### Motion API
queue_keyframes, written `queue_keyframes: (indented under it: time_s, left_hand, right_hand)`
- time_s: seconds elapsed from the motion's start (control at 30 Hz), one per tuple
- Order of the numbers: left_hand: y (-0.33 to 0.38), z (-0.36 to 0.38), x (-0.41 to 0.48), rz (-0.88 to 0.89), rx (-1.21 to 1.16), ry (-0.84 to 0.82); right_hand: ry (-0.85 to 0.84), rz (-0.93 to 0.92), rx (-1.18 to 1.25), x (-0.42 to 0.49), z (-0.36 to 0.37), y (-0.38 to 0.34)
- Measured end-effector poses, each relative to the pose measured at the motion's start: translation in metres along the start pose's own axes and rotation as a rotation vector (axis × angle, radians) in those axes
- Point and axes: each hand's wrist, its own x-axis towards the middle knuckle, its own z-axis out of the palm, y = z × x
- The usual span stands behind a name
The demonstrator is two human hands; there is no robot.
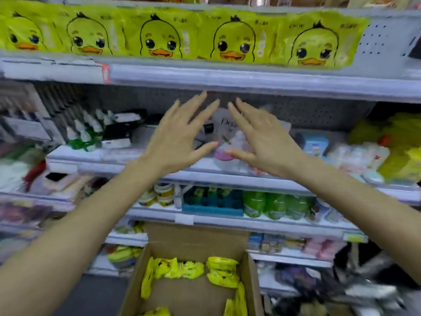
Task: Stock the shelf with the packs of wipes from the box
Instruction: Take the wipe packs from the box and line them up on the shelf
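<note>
Down at the bottom, the cardboard box (134, 290) sits open with a handful of yellow wipe packs (222, 271) slumped along its back and right side, crumpled and loose. Grab one by a corner and, I'd say, it could sag, slip or drag a neighbour out with it. Up a level, both hands are in the air and empty: the left hand (177, 137) and the right hand (264, 142) are spread flat, fingers straight, tips angled toward each other, hovering in front of the middle shelf. Right behind them stands a pink-based bottle (224, 155) among small goods, and a careless sweep down to the box might clip it. Farther up, 5 duck-faced packs (159, 37) stand in a row on the top shelf (227, 78), overlapping and leaning on one another. There's bare pegboard (382, 42) at the right end, the likely slot for more. Push a fresh pack in too hard there and the soft row could slide or topple forward off the lip.
</note>
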Motion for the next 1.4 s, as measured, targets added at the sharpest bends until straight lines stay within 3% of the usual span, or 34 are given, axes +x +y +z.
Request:
queue_keyframes:
  time_s: [0.23,0.4,0.6,0.77,0.9,1.1,1.33,1.4]
  left_hand:
    - [-0.028,0.061,-0.135,-0.273,0.042,-0.308]
    - [-0.017,0.109,-0.233,-0.521,-0.056,-0.493]
    - [0.010,0.159,-0.365,-0.896,-0.221,-0.722]
    - [0.037,0.180,-0.455,-1.232,-0.310,-0.744]
    - [0.040,0.202,-0.498,-1.345,-0.348,-0.730]
    - [0.016,0.250,-0.540,-1.343,-0.451,-0.753]
    - [-0.014,0.304,-0.559,-1.258,-0.578,-0.685]
    - [-0.018,0.314,-0.562,-1.253,-0.583,-0.660]
  right_hand:
    - [-0.281,-0.073,0.080,-0.013,0.113,-0.049]
    - [-0.502,-0.083,0.299,-0.040,0.207,-0.095]
    - [-0.869,0.060,0.716,-0.096,0.309,-0.144]
    - [-1.075,0.159,0.804,-0.142,0.380,-0.181]
    - [-1.190,0.370,0.953,-0.171,0.432,-0.224]
    - [-1.241,0.639,1.118,-0.206,0.507,-0.278]
    - [-1.160,1.286,1.212,-0.225,0.586,-0.314]
    - [-1.144,1.395,1.263,-0.227,0.598,-0.322]
